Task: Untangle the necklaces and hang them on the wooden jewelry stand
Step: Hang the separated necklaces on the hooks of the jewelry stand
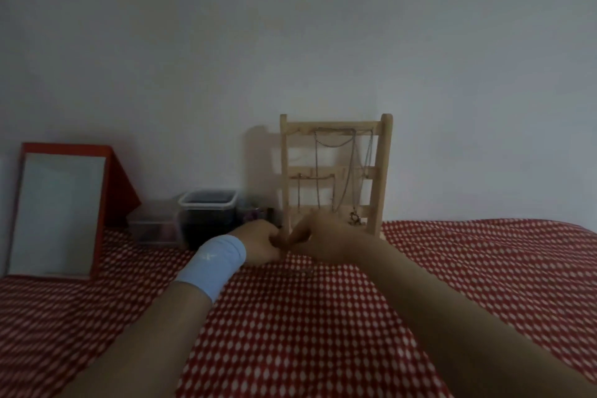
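Both hands are out front, low against the foot of the wooden jewelry stand [386, 171], which sits upright on the red dotted cloth [452, 268] with its back to the wall. The left hand [261, 241], with a pale blue wristband [213, 263] on its wrist, and the right hand [319, 242] meet fingertip to fingertip, all fingers curled in tight. It looks like fine picking work, but whether a chain is pinched between them I cannot tell; anything there is too thin and blurred to see.

Up on the stand, several necklaces [342, 139] already hang from the top rail, more drape from the middle rail, and a pendant [355, 216] dangles near the bottom, just beside the right hand. So the job reads as well along, with the hands probably teasing apart a last knot or a clasp.

The next move calls for patience: a small, slow pull to free the loop, then a lift to a free peg without snagging the hung chains. Off to the left, a red-framed mirror [58, 213] and a clear tub [208, 213] sit well out of the way
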Demonstrator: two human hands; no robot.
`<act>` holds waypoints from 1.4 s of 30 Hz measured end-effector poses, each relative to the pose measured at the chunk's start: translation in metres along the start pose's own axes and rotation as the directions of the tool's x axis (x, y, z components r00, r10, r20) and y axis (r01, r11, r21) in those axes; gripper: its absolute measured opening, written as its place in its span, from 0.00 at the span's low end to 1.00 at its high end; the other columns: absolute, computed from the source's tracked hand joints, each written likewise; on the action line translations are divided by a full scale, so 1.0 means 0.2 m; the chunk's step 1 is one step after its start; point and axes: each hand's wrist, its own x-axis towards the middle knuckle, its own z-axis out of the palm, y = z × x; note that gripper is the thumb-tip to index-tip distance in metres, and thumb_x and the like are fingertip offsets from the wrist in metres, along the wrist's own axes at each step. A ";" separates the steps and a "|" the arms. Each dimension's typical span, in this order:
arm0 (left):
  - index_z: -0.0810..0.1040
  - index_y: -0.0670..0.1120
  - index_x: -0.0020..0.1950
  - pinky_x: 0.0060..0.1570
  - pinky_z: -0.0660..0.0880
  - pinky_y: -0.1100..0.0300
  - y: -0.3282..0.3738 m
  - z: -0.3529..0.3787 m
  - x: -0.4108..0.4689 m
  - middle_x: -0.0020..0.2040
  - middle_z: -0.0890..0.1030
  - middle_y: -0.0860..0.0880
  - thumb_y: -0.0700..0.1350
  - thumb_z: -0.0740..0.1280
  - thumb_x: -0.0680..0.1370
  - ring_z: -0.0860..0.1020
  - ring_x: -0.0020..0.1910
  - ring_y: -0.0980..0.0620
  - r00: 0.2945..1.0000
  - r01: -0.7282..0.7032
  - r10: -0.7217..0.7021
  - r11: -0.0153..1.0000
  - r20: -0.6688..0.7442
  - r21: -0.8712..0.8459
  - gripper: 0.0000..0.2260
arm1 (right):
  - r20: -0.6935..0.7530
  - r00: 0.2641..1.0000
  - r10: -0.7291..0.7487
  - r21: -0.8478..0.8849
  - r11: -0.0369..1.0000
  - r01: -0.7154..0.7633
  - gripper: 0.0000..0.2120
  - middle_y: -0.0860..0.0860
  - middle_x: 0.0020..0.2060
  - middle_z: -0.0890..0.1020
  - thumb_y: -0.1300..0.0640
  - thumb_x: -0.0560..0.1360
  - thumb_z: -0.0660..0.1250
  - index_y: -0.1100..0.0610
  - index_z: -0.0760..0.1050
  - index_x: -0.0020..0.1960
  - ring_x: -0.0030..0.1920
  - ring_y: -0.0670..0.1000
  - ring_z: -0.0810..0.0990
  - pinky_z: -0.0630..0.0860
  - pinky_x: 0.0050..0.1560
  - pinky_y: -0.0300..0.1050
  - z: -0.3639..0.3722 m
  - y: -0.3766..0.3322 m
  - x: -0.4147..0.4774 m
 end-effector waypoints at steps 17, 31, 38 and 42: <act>0.77 0.46 0.47 0.44 0.73 0.60 -0.29 0.09 0.04 0.40 0.82 0.49 0.44 0.60 0.82 0.79 0.41 0.51 0.988 -0.081 0.016 0.905 -0.157 -0.418 0.08 | 0.162 0.986 0.046 0.406 0.907 -0.109 0.14 0.51 0.44 0.85 0.52 0.84 0.60 0.57 0.80 0.49 0.45 0.50 0.84 0.79 0.51 0.45 0.12 0.12 0.14; 0.76 0.46 0.39 0.29 0.67 0.63 -0.21 -0.07 -0.02 0.31 0.74 0.51 0.44 0.62 0.80 0.70 0.27 0.56 1.000 0.010 -0.007 0.909 0.008 -0.416 0.10 | 0.077 0.996 0.047 0.001 0.999 -0.048 0.11 0.42 0.47 0.83 0.48 0.82 0.63 0.50 0.84 0.50 0.47 0.41 0.80 0.75 0.53 0.40 0.13 0.17 0.13; 0.78 0.52 0.44 0.32 0.69 0.66 -0.05 -0.09 -0.03 0.35 0.77 0.54 0.49 0.61 0.82 0.73 0.30 0.60 0.993 -0.114 0.110 0.946 -0.031 -0.303 0.09 | 0.165 0.970 -0.175 0.649 0.760 0.027 0.18 0.52 0.52 0.85 0.68 0.77 0.63 0.59 0.77 0.66 0.54 0.52 0.84 0.76 0.57 0.46 0.10 0.03 0.12; 0.81 0.48 0.49 0.36 0.68 0.65 0.03 -0.23 -0.04 0.38 0.81 0.55 0.51 0.64 0.80 0.75 0.33 0.63 0.982 -0.164 0.149 0.977 -0.119 -0.133 0.09 | 0.289 0.935 -0.207 0.750 0.656 -0.086 0.13 0.56 0.39 0.74 0.62 0.81 0.62 0.65 0.78 0.62 0.39 0.52 0.74 0.77 0.50 0.48 0.04 0.07 0.14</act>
